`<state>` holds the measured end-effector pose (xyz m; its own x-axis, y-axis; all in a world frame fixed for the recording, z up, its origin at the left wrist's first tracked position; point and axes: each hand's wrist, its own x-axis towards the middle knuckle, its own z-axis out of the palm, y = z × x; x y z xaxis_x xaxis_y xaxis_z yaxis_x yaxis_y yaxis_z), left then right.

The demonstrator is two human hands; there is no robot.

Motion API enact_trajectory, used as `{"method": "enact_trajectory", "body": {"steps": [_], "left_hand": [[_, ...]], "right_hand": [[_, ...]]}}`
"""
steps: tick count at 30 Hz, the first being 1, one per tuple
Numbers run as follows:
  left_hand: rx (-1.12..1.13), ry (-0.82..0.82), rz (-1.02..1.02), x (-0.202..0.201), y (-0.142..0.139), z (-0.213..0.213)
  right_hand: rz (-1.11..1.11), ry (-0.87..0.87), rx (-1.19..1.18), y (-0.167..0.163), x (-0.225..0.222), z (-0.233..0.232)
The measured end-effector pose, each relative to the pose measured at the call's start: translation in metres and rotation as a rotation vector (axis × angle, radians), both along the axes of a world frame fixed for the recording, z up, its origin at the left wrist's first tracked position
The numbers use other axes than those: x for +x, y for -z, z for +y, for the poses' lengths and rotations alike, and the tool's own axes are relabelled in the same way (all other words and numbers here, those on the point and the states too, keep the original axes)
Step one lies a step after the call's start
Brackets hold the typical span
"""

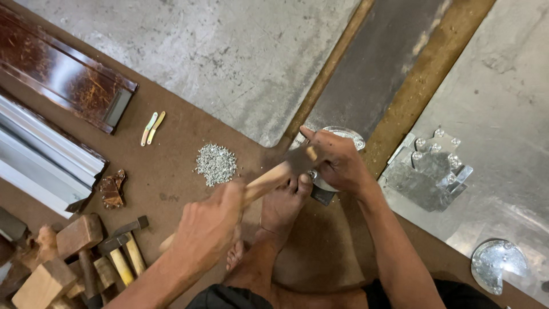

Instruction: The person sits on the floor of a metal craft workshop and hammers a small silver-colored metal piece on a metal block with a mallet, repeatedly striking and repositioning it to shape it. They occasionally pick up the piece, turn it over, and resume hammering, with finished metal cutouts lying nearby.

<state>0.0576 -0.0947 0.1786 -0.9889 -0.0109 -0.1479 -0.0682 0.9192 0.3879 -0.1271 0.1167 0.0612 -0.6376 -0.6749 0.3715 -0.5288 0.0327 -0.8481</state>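
My left hand (207, 226) grips the wooden handle of a hammer (267, 181), whose blurred head is down at a shiny rounded metal plate (346, 135). My right hand (338, 163) holds that plate on the end of a dark steel bar (377, 63), fingers pinching near a small rivet. My bare foot (280, 209) presses down just below the plate, between the two hands. A heap of small silver rivets (216, 164) lies on the brown board to the left of the hammer.
Riveted metal brackets (432, 171) are stacked to the right, with a round plate (497, 263) at bottom right. Spare hammers (123, 252) and wood blocks (80, 234) lie at bottom left. Brown (63, 71) and silver (40, 154) profiles lie at left, with two small strips (152, 127) nearby.
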Motion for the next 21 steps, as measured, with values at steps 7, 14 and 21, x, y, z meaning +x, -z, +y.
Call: {"method": "enact_trajectory", "body": {"steps": [7, 14, 21], "left_hand": [[0.104, -0.061, 0.095, 0.005, 0.003, -0.001], [0.016, -0.086, -0.037, 0.005, 0.008, -0.004], [0.113, -0.079, 0.207, 0.004, 0.011, -0.008]], "right_hand": [[0.019, -0.063, -0.053, 0.001, -0.001, 0.001], [0.093, -0.083, -0.073, 0.003, -0.003, 0.001], [0.101, -0.038, 0.03, 0.007, -0.002, 0.001]]}}
